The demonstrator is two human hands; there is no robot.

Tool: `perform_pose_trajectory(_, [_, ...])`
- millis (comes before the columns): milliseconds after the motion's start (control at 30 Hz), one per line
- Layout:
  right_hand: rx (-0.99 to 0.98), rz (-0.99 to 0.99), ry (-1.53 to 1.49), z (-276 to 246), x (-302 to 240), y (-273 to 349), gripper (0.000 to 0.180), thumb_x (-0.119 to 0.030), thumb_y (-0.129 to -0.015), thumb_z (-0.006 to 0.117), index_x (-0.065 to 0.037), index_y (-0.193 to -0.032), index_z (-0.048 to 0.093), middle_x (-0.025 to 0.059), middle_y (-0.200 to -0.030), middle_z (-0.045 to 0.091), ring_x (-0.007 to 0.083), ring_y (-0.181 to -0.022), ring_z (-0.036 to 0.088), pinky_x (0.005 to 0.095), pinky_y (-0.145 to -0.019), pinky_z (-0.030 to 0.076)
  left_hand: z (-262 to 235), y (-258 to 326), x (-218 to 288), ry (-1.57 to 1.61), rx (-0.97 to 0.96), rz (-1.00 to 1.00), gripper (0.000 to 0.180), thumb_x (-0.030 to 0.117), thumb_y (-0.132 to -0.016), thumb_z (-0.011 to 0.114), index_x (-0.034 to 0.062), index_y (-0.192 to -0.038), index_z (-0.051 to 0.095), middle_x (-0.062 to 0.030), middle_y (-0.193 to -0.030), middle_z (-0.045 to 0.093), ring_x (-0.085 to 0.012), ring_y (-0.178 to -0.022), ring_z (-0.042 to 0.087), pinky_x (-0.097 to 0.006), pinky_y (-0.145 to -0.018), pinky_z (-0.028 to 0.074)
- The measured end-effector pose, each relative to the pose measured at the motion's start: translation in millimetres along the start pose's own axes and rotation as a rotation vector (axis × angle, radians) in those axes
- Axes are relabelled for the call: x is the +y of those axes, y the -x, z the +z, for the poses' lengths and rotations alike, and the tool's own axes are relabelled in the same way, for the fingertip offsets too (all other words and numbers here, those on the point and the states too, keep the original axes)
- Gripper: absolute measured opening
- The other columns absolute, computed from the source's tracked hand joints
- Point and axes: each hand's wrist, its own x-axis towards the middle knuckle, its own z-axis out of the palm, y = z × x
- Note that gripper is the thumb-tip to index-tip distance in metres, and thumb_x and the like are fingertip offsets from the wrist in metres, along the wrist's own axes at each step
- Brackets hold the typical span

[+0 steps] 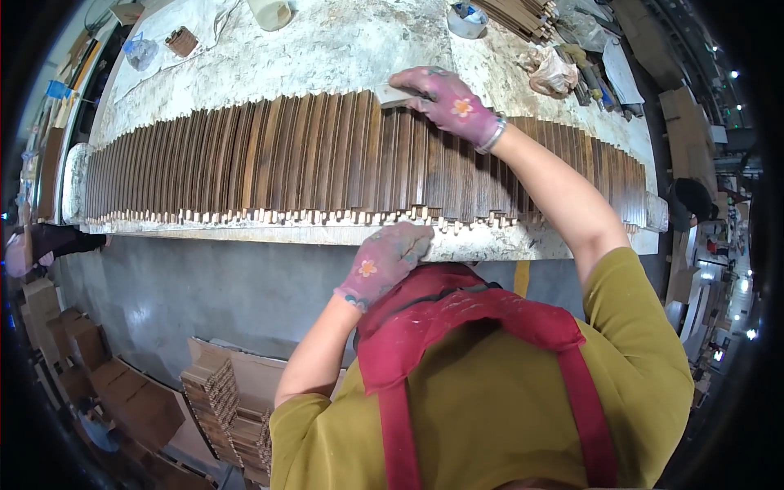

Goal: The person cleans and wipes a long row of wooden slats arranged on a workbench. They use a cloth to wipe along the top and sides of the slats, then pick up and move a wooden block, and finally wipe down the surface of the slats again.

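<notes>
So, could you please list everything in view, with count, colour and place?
Table: one, stained white, upper half
Wooden slats: many, brown, across the table
Flat piece: one, pale grey, slats' far ends
Container: one, translucent, table's far edge
Tub: one, translucent, blue inside, far side
Block: one, brown, far left
Crumpled plastic: at least two, pale, far left and far right
Wooden strips: several, brown, far right
Stacked wood: uncounted, brown, lower left
Cardboard boxes: several, brown, lower left
Distant clutter: uncounted, mixed colours, right rim
Co-worker: one, dark sleeve, left edge
Apron: one, red, worn
Shirt: one, olive, under apron
Left hand: one, pink glove, near table's front edge
Right hand: one, pink glove, holding flat piece
</notes>
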Motion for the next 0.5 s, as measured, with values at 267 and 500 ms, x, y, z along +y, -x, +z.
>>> perform_pose_trajectory(267, [-0.372, -0.113, -0.047, -24.9, -85.5, 68.8, 0.025, -0.02, -0.088, 0.062, -0.011, -0.111, 0.065, 0.0079, -0.109, 0.067, 0.0249, -0.104, 0.063, 0.0415, -0.087, 0.047, -6.7, 4.6, -19.5, -0.051, 0.069, 0.151, 0.022, 0.02, -0.094, 0.056, 0.0041, -0.106, 0.066, -0.0125, -0.093, 0.067, -0.0318, -0.092, 0.062, -0.039, -0.083, 0.049])
perform_pose_trajectory(500, [-0.291, -0.179, -0.023, 9.2, -90.7, 46.9, 0.032, -0.02, -0.087, 0.062, -0.011, -0.118, 0.061, 0.0081, -0.116, 0.063, 0.0288, -0.115, 0.056, 0.0442, -0.098, 0.042, -5.0, 7.9, -25.9, -0.07, 0.073, 0.119, 0.019, 0.016, -0.092, 0.057, 0.0049, -0.105, 0.066, -0.0125, -0.092, 0.067, -0.0314, -0.091, 0.062, -0.04, -0.083, 0.048])
